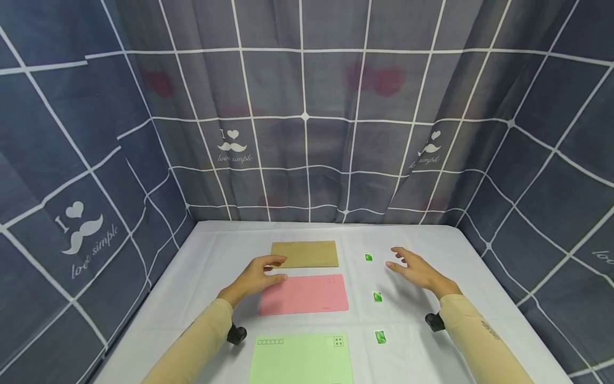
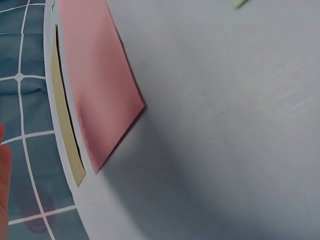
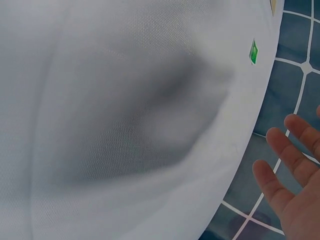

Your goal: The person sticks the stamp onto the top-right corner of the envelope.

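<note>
Three envelopes lie in a column on the white-covered table: a brown envelope [image 1: 307,254] at the back, a pink envelope [image 1: 307,295] in the middle and a light green envelope [image 1: 301,360] in front. My left hand [image 1: 256,274] hovers over the left ends of the brown and pink ones, thumb and fingers apart with nothing between them. To the right, green stamps with white borders form their own column: a back stamp [image 1: 368,257], a middle stamp [image 1: 377,297] and a front stamp [image 1: 380,337]. My right hand [image 1: 417,271] hangs right of the back stamp, fingers spread and holding nothing.
White cloth covers the table [image 1: 412,341]. Dark curtains with white grid lines [image 1: 331,138] enclose it at the back and on both sides. A small black device [image 1: 236,335] sits under the left wrist, and a similar black device [image 1: 435,321] under the right.
</note>
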`<state>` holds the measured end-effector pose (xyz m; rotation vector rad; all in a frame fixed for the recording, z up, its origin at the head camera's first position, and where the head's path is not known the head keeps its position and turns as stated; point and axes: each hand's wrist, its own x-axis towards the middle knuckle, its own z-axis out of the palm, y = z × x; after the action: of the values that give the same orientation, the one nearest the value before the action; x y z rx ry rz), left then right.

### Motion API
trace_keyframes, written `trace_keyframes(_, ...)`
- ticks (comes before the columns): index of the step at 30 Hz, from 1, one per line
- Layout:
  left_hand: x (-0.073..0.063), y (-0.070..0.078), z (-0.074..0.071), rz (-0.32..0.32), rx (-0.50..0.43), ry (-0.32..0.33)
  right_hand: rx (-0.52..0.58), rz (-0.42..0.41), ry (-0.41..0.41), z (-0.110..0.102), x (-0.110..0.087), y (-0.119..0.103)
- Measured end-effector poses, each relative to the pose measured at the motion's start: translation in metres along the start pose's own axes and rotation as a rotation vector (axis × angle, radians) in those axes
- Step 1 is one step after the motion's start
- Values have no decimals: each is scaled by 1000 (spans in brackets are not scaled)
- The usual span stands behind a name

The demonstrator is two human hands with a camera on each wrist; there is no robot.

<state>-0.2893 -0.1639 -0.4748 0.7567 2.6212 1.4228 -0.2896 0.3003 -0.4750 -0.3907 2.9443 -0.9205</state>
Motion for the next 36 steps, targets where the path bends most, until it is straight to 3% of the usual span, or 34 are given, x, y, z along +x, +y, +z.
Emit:
trace_keyframes(11, -8, 2, 11, 55, -17, -31, -14, -8, 5, 2, -2, 1)
trace_keyframes(17, -13, 1, 17, 40, 13, -53, -7, -3, 5, 3, -3, 3)
trace_keyframes(36, -19, 10, 30, 52, -24, -101, -14, -9, 24, 4, -3, 3)
